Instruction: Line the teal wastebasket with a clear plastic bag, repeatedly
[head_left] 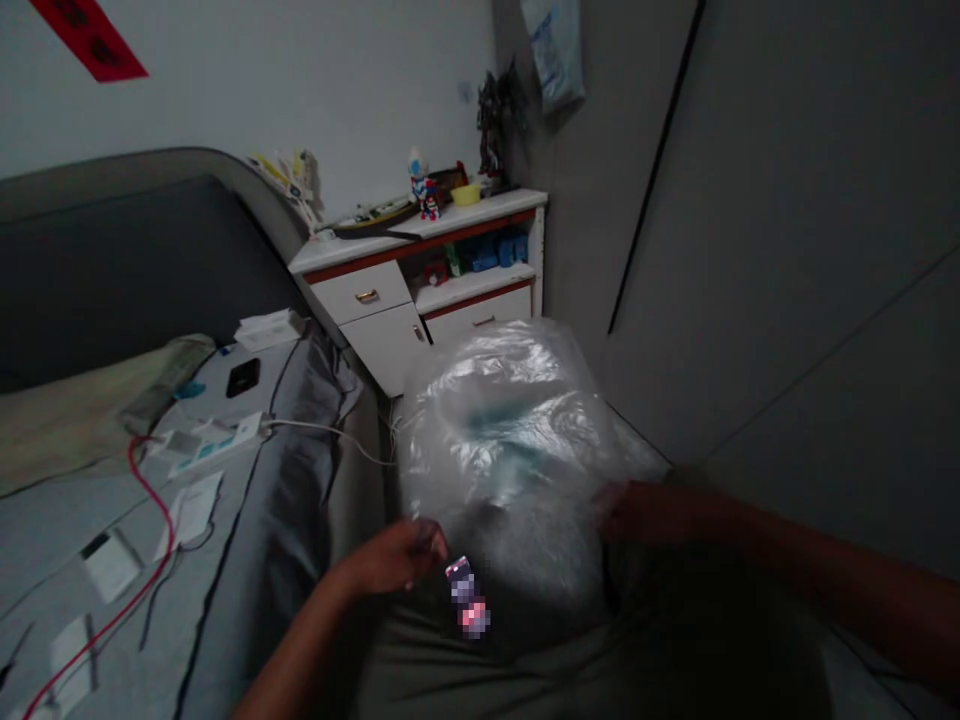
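A large clear plastic bag (510, 440) bulges in front of me, with a pale blue-green shape showing dimly through it. My left hand (394, 558) is at the bag's lower left edge, its fingers bunched on the plastic. Just below that hand lies a small dark strip with a blurred pink patch (466, 597), and I cannot tell what it is. My right hand (637, 510) presses against the bag's right side, and its fingers are dim and blurred. Grey cloth (480, 680) lies under the bag, close to my body.
A white cabinet (382, 300) with drawers and open shelves stands beyond the bag, holding figurines and blue items. A bed with grey bedding (277, 470) runs along the left, with a power strip, red cable, white papers and a black phone. A grey wall stands on the right.
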